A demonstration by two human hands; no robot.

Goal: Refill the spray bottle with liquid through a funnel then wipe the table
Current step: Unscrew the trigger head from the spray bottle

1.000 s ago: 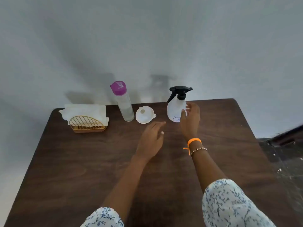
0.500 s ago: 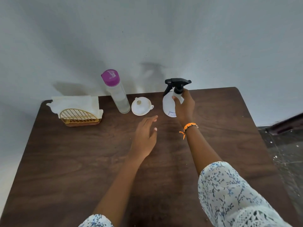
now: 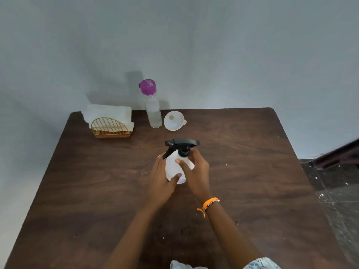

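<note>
Preparation step: we hold the white plastic spray bottle (image 3: 175, 167) mid-table, left hand (image 3: 162, 179) wrapped round its body, right hand (image 3: 196, 171) curled near the black trigger head (image 3: 182, 145). Next we judge unscrewing necessary, then fetching the white funnel (image 3: 174, 120).

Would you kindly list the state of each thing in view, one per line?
Spray bottle: upright, black head still on, held by both hands.
Left hand: grips the bottle's body.
Right hand: grips near the neck.
Water bottle: upright, purple cap shut.
Funnel: unused, on the table.
Napkins: in their holder.
</note>
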